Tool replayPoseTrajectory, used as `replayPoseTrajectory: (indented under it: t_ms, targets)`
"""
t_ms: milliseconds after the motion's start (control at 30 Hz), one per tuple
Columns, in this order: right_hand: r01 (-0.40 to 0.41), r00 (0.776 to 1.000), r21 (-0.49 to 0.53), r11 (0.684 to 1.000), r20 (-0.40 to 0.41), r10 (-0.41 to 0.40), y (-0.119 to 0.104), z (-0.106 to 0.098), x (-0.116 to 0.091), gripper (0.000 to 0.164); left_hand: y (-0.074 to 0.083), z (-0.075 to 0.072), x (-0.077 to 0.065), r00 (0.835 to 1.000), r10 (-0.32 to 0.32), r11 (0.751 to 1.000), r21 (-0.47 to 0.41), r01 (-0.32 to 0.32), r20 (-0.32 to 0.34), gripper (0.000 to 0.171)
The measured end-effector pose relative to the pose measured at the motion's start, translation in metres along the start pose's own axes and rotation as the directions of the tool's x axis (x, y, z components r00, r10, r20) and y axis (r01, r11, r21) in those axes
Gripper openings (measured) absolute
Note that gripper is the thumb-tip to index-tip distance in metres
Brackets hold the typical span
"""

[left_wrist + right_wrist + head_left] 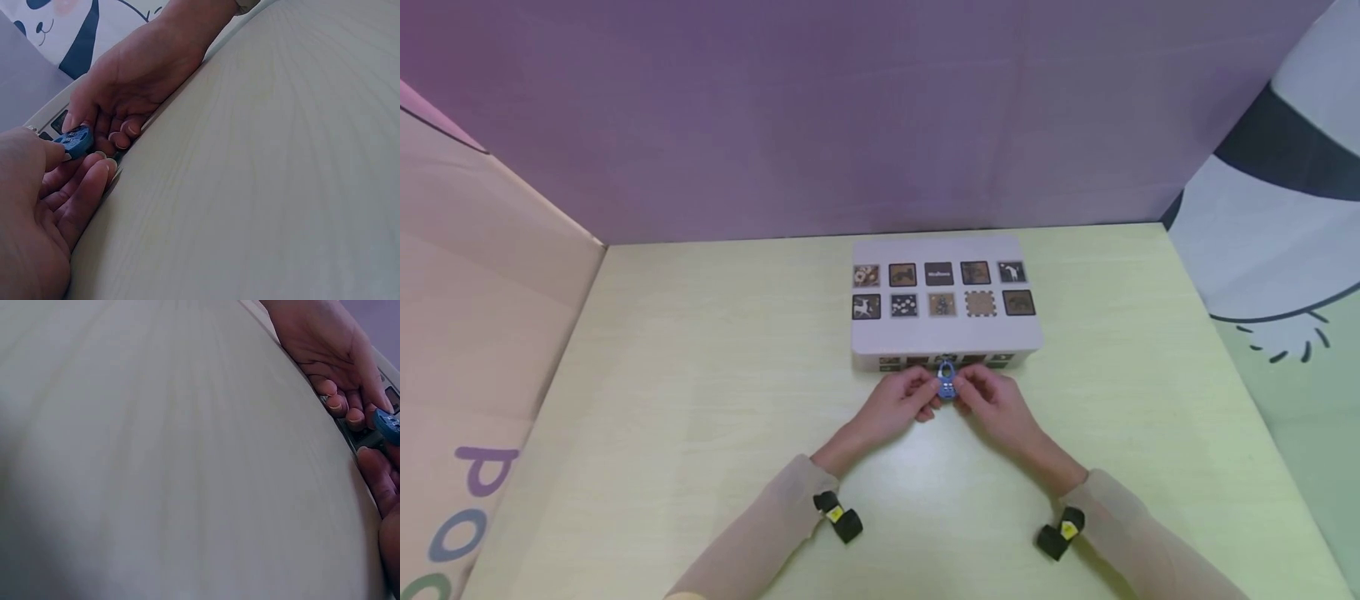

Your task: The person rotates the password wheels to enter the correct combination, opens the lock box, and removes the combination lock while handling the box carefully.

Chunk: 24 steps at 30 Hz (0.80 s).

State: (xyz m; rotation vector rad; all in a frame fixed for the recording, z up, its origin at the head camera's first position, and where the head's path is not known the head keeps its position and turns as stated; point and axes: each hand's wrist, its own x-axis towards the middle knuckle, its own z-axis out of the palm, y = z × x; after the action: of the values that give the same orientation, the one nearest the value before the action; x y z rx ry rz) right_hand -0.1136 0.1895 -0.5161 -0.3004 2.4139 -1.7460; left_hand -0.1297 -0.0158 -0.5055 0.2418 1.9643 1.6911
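Note:
A small blue combination padlock [947, 385] with a metal shackle is held between both hands, at the front side of a white box [940, 333]. My left hand [897, 404] pinches its left edge between thumb and fingers. From the other side my right hand [997, 406] pinches the right edge. In the left wrist view the padlock [76, 142] lies between the two thumbs, its dials facing up. The right wrist view catches only part of the padlock [387, 427] at the frame's edge. Whether the shackle is locked cannot be told.
Square animal and pattern pictures [942, 305] cover the box's top, and more run along its front. The box stands on a pale wooden table [715, 350], near a purple backdrop [820, 125]. Printed panels flank the table on both sides.

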Motion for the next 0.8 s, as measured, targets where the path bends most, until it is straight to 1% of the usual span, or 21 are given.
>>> replayPoseTrajectory:
  t_ms: [133,267,800]
  targets:
    - [0.000,1.000,0.007,1.000,-0.003,0.000,-0.0006,0.0000,-0.0004,0.014,0.0009,-0.0001,-0.0009,1.000,-0.001,1.000,-0.006,0.001,-0.001,0.023]
    - [0.006,1.000,-0.008,1.000,-0.003,-0.006,-0.0003,-0.0009,-0.0003,0.014,0.0002,-0.0003,-0.0009,1.000,0.002,1.000,-0.004,-0.002,0.001,0.022]
    - [-0.018,1.000,-0.011,1.000,0.008,0.018,-0.0009,-0.0019,-0.0003,0.015,0.0005,0.0001,-0.0010,1.000,0.010,1.000,0.004,-0.010,-0.005,0.024]
